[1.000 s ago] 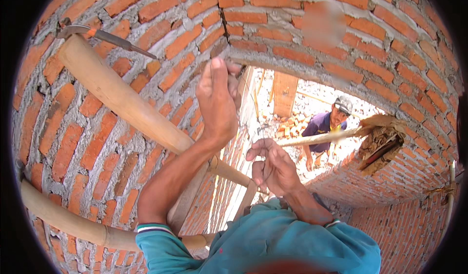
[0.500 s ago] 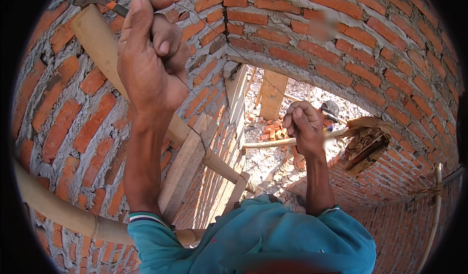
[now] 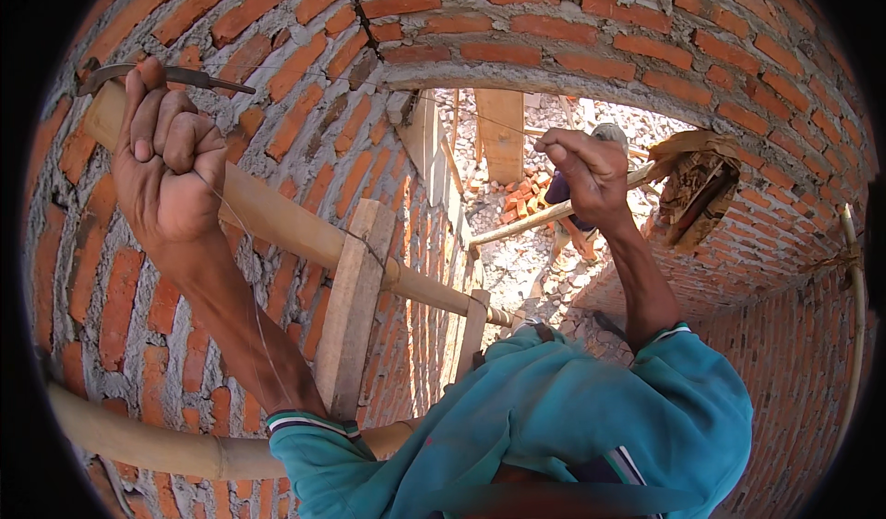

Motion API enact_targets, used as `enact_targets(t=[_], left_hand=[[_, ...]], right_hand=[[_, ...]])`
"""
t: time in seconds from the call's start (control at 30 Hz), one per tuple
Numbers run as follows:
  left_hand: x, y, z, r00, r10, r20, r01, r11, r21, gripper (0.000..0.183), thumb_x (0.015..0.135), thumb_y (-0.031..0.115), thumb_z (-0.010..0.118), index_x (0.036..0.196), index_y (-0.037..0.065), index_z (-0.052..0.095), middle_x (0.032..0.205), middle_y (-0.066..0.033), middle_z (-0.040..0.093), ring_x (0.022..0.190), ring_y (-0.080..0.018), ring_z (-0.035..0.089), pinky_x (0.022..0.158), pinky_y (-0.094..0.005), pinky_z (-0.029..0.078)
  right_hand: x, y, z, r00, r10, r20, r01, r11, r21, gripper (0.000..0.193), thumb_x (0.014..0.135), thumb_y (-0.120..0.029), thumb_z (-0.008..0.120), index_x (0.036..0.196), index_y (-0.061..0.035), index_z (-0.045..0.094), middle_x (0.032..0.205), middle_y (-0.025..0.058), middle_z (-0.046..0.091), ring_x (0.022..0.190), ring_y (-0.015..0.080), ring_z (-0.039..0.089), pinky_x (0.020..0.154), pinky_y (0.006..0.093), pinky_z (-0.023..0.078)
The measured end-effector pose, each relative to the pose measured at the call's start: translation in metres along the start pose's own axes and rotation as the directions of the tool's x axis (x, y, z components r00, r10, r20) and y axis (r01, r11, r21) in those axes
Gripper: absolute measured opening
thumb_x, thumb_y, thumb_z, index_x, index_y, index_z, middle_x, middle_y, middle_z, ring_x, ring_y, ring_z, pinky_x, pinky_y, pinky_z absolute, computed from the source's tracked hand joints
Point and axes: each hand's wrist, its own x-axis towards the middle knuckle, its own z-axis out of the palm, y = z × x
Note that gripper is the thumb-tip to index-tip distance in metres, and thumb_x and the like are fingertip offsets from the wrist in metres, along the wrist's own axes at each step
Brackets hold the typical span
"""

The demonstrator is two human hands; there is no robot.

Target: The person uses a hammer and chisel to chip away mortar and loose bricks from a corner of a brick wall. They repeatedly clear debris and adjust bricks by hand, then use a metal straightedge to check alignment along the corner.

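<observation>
My left hand, at the upper left, is closed on a thin string, whose loose part trails down along my forearm. A fine stretch of it runs across to my right hand, which is pinched closed on the string in front of the wall opening. By my left thumb, a dark, curved, hammer-like tool lies across the upper end of a bamboo pole. Whether my thumb touches the tool, I cannot tell.
Rough brick walls meet at a corner. Wooden boards cross the slanted pole, and another bamboo pole runs below. Through the opening are rubble, bricks and a person below. Torn brown sacking hangs at right.
My left hand has moved left and lower, its fingers curling in. My right hand has risen slightly and turned, pointing left. The view has shifted, and the person below has moved.
</observation>
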Motion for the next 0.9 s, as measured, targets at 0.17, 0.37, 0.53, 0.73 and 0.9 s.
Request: enact_targets(t=[0.17, 0.37, 0.53, 0.73, 0.9], left_hand=[[-0.003, 0.005, 0.005, 0.999, -0.036, -0.008, 0.036, 0.999, -0.008, 0.031, 0.11, 0.016, 0.047, 0.114, -0.013, 0.057, 0.054, 0.0038, 0.033, 0.045, -0.006, 0.018, 0.038, -0.0229, 0.014], [-0.002, -0.031, 0.014, 0.994, 0.071, 0.08, -0.092, 0.951, 0.295, 0.035, 0.11, 0.023, 0.048, 0.115, -0.009, 0.06, 0.055, 0.0051, 0.033, 0.048, -0.0052, 0.02, 0.039, -0.0228, 0.015], [0.004, -0.054, 0.007, 0.935, 0.346, 0.082, -0.315, 0.7, 0.641, 0.042, 0.109, 0.038, 0.051, 0.112, -0.001, 0.064, 0.055, 0.0058, 0.031, 0.05, -0.0046, 0.023, 0.042, -0.0228, 0.017], [-0.004, -0.069, 0.004, 0.877, 0.475, 0.068, -0.364, 0.565, 0.74, 0.042, 0.109, 0.04, 0.05, 0.11, 0.0, 0.064, 0.056, 0.0054, 0.03, 0.05, -0.005, 0.024, 0.042, -0.0233, 0.018], [-0.006, -0.076, 0.011, 0.808, 0.585, 0.064, -0.43, 0.514, 0.742, 0.041, 0.107, 0.042, 0.054, 0.103, 0.002, 0.063, 0.055, 0.0048, 0.035, 0.047, -0.0047, 0.029, 0.039, -0.0242, 0.022]], right_hand=[[-0.015, 0.008, 0.001, 0.997, 0.079, 0.019, -0.079, 0.996, 0.05, 0.018, 0.1, -0.01, 0.064, 0.105, 0.0051, 0.071, 0.093, 0.012, 0.075, 0.084, 0.0151, 0.071, 0.076, 0.0295, 0.055], [-0.041, 0.022, 0.006, 0.944, 0.315, 0.098, -0.329, 0.919, 0.216, 0.028, 0.104, -0.02, 0.061, 0.11, 0.005, 0.071, 0.094, 0.0074, 0.074, 0.086, 0.0147, 0.068, 0.078, 0.0282, 0.054], [-0.056, -0.018, 0.048, 0.788, 0.341, 0.513, -0.576, 0.701, 0.42, 0.06, 0.107, -0.05, 0.045, 0.14, 0.0007, 0.05, 0.107, 0.0072, 0.063, 0.065, 0.0043, 0.041, 0.058, 0.0226, 0.035], [-0.061, -0.059, 0.116, 0.706, 0.227, 0.671, -0.708, 0.184, 0.682, 0.079, 0.1, -0.062, 0.051, 0.155, -0.0083, 0.031, 0.14, 0.0177, 0.056, 0.073, 0.0071, 0.052, 0.061, 0.0182, 0.038], [-0.062, -0.085, 0.13, 0.623, 0.247, 0.742, -0.739, -0.128, 0.662, 0.029, 0.112, -0.033, 0.04, 0.114, -0.0083, 0.055, 0.063, -0.0009, 0.045, 0.053, 0.008, 0.037, 0.053, 0.0221, 0.035]])
